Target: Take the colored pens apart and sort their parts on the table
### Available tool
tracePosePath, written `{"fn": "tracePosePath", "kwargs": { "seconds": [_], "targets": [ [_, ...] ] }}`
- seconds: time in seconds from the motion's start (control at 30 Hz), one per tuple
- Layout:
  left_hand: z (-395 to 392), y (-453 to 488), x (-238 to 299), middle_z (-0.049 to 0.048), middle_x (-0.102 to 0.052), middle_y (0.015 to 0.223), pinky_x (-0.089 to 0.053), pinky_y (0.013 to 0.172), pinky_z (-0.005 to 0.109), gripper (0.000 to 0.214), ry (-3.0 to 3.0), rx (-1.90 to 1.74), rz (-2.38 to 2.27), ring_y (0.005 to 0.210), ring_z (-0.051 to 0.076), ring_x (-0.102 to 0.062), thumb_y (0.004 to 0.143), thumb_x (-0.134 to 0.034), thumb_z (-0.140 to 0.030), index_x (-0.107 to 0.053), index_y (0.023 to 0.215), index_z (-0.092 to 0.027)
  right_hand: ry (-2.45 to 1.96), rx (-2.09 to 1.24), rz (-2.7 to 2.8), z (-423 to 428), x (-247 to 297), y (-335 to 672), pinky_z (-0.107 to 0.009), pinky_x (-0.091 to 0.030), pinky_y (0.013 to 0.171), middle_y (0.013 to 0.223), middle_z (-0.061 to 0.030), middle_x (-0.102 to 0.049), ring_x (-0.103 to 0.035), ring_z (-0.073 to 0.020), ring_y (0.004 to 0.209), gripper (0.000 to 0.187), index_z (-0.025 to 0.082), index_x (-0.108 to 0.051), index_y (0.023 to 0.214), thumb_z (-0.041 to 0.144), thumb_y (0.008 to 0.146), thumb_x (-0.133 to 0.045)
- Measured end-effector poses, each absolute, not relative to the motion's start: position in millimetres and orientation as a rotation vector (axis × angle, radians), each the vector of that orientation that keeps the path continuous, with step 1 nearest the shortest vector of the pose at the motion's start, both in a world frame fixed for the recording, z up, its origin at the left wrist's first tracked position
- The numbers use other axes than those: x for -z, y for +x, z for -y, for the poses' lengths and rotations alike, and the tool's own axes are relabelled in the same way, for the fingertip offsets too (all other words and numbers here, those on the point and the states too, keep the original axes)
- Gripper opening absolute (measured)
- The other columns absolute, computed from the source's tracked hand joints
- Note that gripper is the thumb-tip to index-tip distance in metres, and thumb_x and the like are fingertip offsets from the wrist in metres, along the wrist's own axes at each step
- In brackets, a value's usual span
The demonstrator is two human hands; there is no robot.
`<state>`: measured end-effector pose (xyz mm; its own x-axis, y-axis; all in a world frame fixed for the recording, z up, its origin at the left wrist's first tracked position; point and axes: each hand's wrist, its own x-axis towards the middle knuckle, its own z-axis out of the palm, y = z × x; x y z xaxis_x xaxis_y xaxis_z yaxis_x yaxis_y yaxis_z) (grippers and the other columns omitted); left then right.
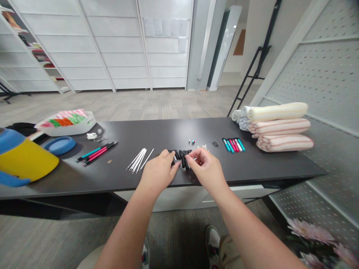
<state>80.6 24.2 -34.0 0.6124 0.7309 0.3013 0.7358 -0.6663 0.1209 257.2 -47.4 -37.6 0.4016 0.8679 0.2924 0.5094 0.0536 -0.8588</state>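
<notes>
Both of my hands are over a cluster of short black pen barrels (183,161) near the front of the dark table. My left hand (159,169) is curled at the cluster's left side, a black pen barrel (173,163) showing between thumb and fingers. Thumb and forefinger of my right hand (206,166) pinch another black pen barrel (183,152) at its end. Left of the hands lie several thin white pen refills (137,160). Beyond the right hand are small white parts (203,147), partly hidden, small springs (215,143) and a row of coloured pen barrels (233,145).
Whole pens (98,152), a blue round lid (60,145), a white basket (66,129) and a yellow-and-blue container (25,158) are at left. Rolled towels (284,129) are stacked at right, beside a perforated panel (322,74). Tiny parts (191,142) lie behind the barrels.
</notes>
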Motion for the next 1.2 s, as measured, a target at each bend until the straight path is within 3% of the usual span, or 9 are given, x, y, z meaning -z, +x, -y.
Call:
{"fn": "tracePosePath", "kwargs": {
  "seconds": [0.23,0.5,0.93,1.2],
  "targets": [
    [-24.2,77.1,34.6,0.0068,-0.070,0.114,-0.051,0.073,0.029,0.025,-2.869,0.576,1.297,0.095,0.022,-0.072,0.103,-0.057,-0.040,-0.071,0.118,-0.026,-1.591,-0.434,1.271,47.0,40.0,258.2,-0.028,-0.042,0.058,0.077,-0.0009,-0.072,-0.059,-0.0158,0.060,0.019,0.023,-0.070,0.088,0.041,0.091,-0.068],
    [-24.2,77.4,34.6,0.0066,-0.070,0.116,-0.050,0.072,0.029,0.033,-2.884,0.591,1.251,0.097,0.023,-0.072,0.100,-0.063,-0.047,-0.069,0.124,-0.025,-1.595,-0.439,1.268,47.2,39.0,256.8,-0.028,-0.043,0.059,0.078,-0.0007,-0.073,-0.060,-0.0160,0.062,0.016,0.023,-0.069,0.088,0.039,0.091,-0.068],
    [-21.0,73.5,32.9,0.0019,-0.069,0.118,-0.051,0.073,0.028,0.026,-2.942,0.655,1.155,0.096,0.019,-0.072,0.101,-0.063,-0.041,-0.070,0.122,-0.028,-1.608,-0.416,1.297,43.6,37.8,255.0,-0.028,-0.044,0.061,0.081,-0.0002,-0.074,-0.062,-0.0154,0.062,0.015,0.022,-0.069,0.089,0.037,0.091,-0.068],
    [-17.8,68.9,33.4,0.0024,-0.070,0.116,-0.050,0.069,0.028,0.023,-2.924,0.661,1.161,0.089,0.018,-0.071,0.103,-0.058,-0.039,-0.071,0.118,-0.026,-1.624,-0.092,1.621,22.2,35.5,249.9,-0.028,-0.043,0.070,0.086,-0.0009,-0.072,-0.065,-0.0171,0.075,0.002,0.022,-0.068,0.092,0.021,0.093,-0.066]
  ]
}}
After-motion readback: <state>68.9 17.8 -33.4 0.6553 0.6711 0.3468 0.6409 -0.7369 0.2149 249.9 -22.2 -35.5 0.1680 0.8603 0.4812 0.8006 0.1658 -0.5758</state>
